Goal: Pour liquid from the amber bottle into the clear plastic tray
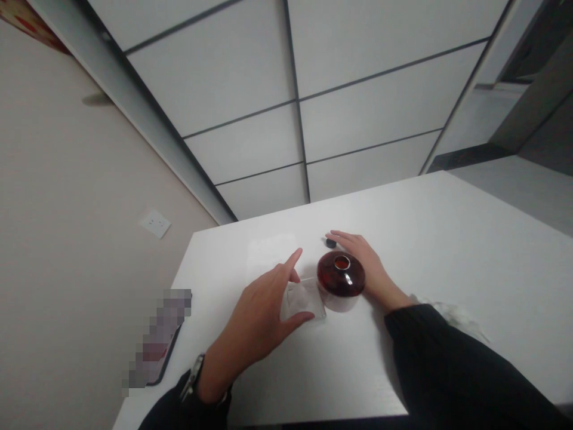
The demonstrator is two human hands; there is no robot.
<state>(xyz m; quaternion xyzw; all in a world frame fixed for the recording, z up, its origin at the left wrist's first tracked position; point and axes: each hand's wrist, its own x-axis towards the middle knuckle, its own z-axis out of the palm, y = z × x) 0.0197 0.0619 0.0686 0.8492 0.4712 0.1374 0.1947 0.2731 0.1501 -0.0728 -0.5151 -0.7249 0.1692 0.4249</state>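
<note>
A round dark red glass bottle (341, 282) with a small open neck on top stands on the white table (447, 251). My right hand (364, 266) lies behind and beside it, fingers stretched flat toward a small black cap (330, 242). My left hand (259, 316) is spread, forefinger and thumb around a clear glass or plastic block (304, 300) that sits against the bottle's left side. Whether the fingers press on the block I cannot tell. Both sleeves are black; a watch shows on my left wrist.
A phone (161, 340), partly blurred out, lies at the table's left edge. A crumpled white tissue (452, 313) rests by my right sleeve. A beige wall with a socket (154, 223) is on the left; tiled floor lies beyond the table.
</note>
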